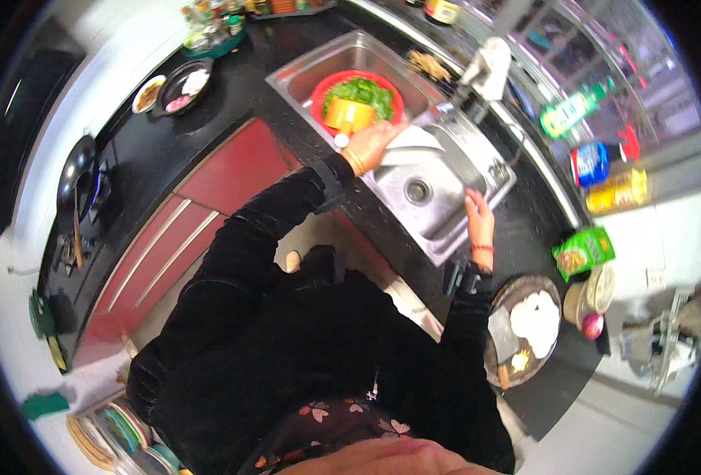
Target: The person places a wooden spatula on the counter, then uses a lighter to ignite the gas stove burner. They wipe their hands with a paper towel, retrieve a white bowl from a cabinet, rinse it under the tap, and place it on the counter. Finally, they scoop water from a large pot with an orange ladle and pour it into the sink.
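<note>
My left hand (370, 145) is over the sink's divider, beside a yellow handled vessel (353, 113) and a white dish-like object (414, 138). Whether its fingers grip either one is unclear. The yellow vessel rests over green leafy vegetables (362, 90) in a red basin (321, 95), which sits in the far-left bowl of a steel double sink (359, 47). Fingers extended, my right hand (479, 224) hovers at the near-right edge of the other sink bowl (428, 205); nothing shows in its grasp.
A round chopping board (496, 371) at right bears a cleaver (503, 332) and a white item (534, 323). Bottles, including a green one (570, 113), line the window side. A wok (77, 166) and a dark pan (159, 98) stand on the left counter.
</note>
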`<state>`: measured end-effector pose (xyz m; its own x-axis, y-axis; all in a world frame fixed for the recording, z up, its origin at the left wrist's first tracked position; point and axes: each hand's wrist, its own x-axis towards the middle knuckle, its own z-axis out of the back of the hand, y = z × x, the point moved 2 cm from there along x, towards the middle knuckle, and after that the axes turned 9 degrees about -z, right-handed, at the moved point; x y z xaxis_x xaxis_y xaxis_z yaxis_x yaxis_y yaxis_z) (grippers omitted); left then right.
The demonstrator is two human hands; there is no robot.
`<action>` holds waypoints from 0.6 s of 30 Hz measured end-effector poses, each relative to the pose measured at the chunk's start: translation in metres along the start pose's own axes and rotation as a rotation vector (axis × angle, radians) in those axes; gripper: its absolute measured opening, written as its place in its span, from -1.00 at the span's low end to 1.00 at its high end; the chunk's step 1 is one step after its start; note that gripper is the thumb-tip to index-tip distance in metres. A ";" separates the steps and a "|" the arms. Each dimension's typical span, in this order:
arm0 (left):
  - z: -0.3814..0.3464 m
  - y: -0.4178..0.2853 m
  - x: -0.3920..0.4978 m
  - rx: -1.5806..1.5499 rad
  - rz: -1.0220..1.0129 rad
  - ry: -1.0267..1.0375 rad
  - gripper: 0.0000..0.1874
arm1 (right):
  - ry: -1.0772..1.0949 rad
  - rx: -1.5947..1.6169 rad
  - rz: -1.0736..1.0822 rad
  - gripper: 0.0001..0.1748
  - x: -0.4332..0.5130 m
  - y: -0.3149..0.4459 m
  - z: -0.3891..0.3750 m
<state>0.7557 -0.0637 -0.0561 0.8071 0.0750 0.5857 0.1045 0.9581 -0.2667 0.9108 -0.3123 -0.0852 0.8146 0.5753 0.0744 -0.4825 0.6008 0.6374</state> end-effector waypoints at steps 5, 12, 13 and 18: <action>0.015 0.013 -0.014 -0.033 -0.049 0.066 -0.71 | 0.159 0.109 -0.061 -0.66 -0.006 0.008 -0.024; 0.058 0.013 -0.026 -0.114 -0.215 -0.039 -0.60 | 0.156 0.049 -0.050 -0.55 0.003 0.056 -0.059; 0.063 0.013 -0.026 -0.089 -0.209 -0.011 -0.60 | 0.133 0.079 -0.015 -0.52 0.006 0.062 -0.064; 0.086 0.019 -0.028 -0.028 -0.234 -0.040 -0.59 | 0.126 0.092 -0.062 -0.41 0.016 0.084 -0.083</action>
<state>0.6849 -0.0235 -0.0118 0.7350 -0.1370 0.6641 0.3029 0.9426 -0.1408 0.8568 -0.2069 -0.0942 0.7923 0.6071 -0.0606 -0.3960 0.5873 0.7058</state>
